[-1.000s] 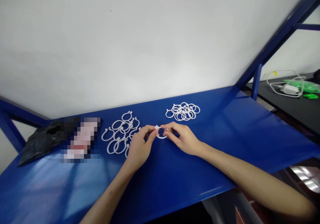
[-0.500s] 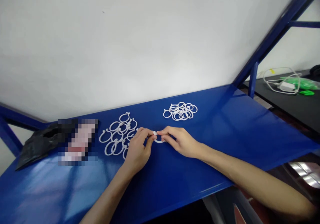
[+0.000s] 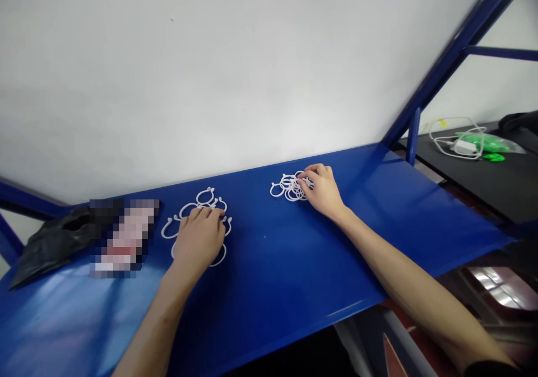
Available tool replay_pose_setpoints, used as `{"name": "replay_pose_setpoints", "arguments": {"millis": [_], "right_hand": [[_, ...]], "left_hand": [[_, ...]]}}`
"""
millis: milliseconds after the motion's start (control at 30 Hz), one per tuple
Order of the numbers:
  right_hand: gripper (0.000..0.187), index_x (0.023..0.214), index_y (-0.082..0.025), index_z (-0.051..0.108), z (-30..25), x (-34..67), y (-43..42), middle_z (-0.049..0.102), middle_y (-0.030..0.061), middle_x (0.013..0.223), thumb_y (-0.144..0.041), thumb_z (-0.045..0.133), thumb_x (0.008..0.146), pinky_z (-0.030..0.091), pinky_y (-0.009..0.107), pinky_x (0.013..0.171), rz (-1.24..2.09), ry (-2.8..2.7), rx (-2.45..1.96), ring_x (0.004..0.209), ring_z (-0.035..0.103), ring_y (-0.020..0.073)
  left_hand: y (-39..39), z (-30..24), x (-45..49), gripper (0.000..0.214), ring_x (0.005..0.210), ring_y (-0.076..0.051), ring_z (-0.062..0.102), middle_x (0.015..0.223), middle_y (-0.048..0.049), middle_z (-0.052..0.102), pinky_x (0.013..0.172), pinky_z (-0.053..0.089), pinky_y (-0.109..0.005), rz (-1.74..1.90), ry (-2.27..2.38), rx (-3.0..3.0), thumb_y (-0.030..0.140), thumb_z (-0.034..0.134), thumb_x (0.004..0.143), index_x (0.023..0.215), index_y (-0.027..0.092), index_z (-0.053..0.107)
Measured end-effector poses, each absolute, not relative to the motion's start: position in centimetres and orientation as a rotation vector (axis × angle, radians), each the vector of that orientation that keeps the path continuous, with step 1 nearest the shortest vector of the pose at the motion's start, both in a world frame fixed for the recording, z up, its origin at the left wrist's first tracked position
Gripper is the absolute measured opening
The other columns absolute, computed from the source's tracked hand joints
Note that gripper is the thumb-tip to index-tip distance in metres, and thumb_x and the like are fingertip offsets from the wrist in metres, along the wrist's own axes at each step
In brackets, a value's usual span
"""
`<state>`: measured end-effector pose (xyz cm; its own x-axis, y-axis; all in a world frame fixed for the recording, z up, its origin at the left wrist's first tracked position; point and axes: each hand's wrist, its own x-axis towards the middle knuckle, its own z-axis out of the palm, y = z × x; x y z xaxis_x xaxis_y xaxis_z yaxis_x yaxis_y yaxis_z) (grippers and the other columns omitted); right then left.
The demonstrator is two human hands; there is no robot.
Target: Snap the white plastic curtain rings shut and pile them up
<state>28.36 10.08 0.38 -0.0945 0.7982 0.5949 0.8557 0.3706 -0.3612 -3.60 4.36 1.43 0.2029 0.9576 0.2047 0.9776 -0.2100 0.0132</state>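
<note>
Two groups of white plastic rings lie on a blue tabletop point(image 3: 269, 276). In the left group point(image 3: 168, 229) are several open rings with small knobs at their ends, spread and overlapping. My left hand point(image 3: 198, 237) rests over that group, back of the hand up, its bent fingertips hidden, so a grip on a ring cannot be made out. The right group point(image 3: 290, 188) is a tighter heap of rings that look closed. My right hand point(image 3: 321, 189) is at its right side, thumb and forefinger apart over the rings.
A black plastic bag point(image 3: 50, 251) and a blurred-out pink item point(image 3: 128, 234) lie at the left. Blue frame bars point(image 3: 441, 63) rise at the right. Beyond them, a dark table point(image 3: 483, 181) bears a white cable with an adapter point(image 3: 465, 147) and green items in clear plastic point(image 3: 487, 142).
My hands were together, holding one ring at the middle. Now they are apart: the left has moved left onto the open rings, the right up and right to the heap. The ring has left the middle.
</note>
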Motion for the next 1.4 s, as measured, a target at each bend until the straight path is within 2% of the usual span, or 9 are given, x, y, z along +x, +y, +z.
{"name": "replay_pose_setpoints", "arguments": {"millis": [133,333,633,767,867,967,1133,1233,1400], "right_hand": [[0.021,0.106,-0.020,0.074,0.0,27.9,9.8,0.061,0.0141,0.112,-0.029,0.059,0.095,0.049,0.053,0.094,-0.094,-1.916,-1.418,0.103,0.054,0.0302],[0.019,0.106,-0.019,0.073,0.8,27.3,9.0,0.063,0.0134,0.112,-0.028,0.058,0.096,0.050,0.051,0.094,-0.114,-1.920,-1.376,0.104,0.053,0.0298],[0.018,0.110,-0.022,0.069,1.4,25.0,6.8,0.064,0.0121,0.116,-0.028,0.055,0.099,0.049,0.052,0.096,-0.008,-2.060,-1.191,0.112,0.054,0.0295],[0.025,0.120,-0.022,0.063,1.8,23.5,4.9,0.067,0.0104,0.115,-0.035,0.058,0.099,0.052,0.048,0.095,0.305,-2.142,-1.011,0.108,0.061,0.0254],[0.034,0.127,-0.020,0.055,1.9,22.4,3.6,0.071,0.0061,0.104,-0.035,0.062,0.097,0.057,0.037,0.085,0.673,-2.110,-0.955,0.093,0.068,0.0189],[0.024,0.120,-0.019,0.056,1.6,21.9,3.0,0.070,0.0012,0.088,-0.030,0.059,0.098,0.056,0.029,0.073,0.833,-2.036,-0.947,0.076,0.068,0.0143],[0.016,0.112,-0.020,0.062,1.2,22.2,3.5,0.072,0.0045,0.094,-0.026,0.056,0.099,0.056,0.031,0.076,0.651,-2.056,-0.933,0.081,0.067,0.0158],[0.017,0.113,-0.019,0.064,0.9,22.3,3.5,0.072,0.0067,0.098,-0.025,0.054,0.101,0.056,0.033,0.078,0.532,-2.135,-0.877,0.087,0.067,0.0179],[0.019,0.113,-0.018,0.065,0.9,22.2,3.2,0.071,0.0075,0.097,-0.023,0.049,0.103,0.055,0.033,0.076,0.415,-2.191,-0.825,0.084,0.064,0.0178]], "left_hand": [[4.6,1.2,-3.8,0.028,0.104,-0.034,0.060,0.106,-0.0122,0.073,0.088,0.046,-0.049,-0.329,-1.895,-2.376,0.025,0.046,0.091,0.103,0.020,0.071],[4.7,1.5,-4.0,0.022,0.096,-0.034,0.059,0.094,-0.0110,0.073,0.079,0.044,-0.046,-0.331,-1.910,-2.341,0.030,0.049,0.091,0.086,0.023,0.070],[4.1,3.1,-3.2,0.020,0.094,-0.032,0.061,0.090,-0.0103,0.073,0.080,0.042,-0.044,-0.671,-1.908,-2.124,0.032,0.049,0.094,0.088,0.021,0.064],[3.3,3.2,-1.6,0.018,0.079,-0.022,0.062,0.079,-0.0036,0.068,0.076,0.046,-0.035,-1.075,-1.881,-2.184,0.036,0.055,0.093,0.085,0.022,0.064],[2.3,2.9,0.4,0.017,0.071,-0.017,0.061,0.079,-0.0008,0.068,0.071,0.048,-0.030,-1.268,-1.848,-2.319,0.036,0.058,0.091,0.085,0.022,0.065],[1.7,2.4,1.8,0.017,0.071,-0.017,0.064,0.076,-0.0002,0.069,0.073,0.051,-0.030,-1.383,-1.910,-2.391,0.038,0.060,0.089,0.084,0.023,0.065],[1.9,1.7,1.8,0.027,0.083,-0.021,0.074,0.085,-0.0024,0.078,0.076,0.055,-0.034,-1.495,-2.301,-2.552,0.045,0.062,0.087,0.102,0.023,0.067],[2.0,1.3,1.6,0.025,0.090,-0.024,0.075,0.089,-0.0037,0.079,0.081,0.057,-0.035,-1.515,-2.336,-2.586,0.047,0.064,0.086,0.094,0.024,0.069],[1.7,1.1,2.0,0.018,0.087,-0.022,0.076,0.088,-0.0022,0.079,0.078,0.057,-0.033,-1.508,-2.162,-2.604,0.042,0.062,0.088,0.088,0.024,0.067]]}}
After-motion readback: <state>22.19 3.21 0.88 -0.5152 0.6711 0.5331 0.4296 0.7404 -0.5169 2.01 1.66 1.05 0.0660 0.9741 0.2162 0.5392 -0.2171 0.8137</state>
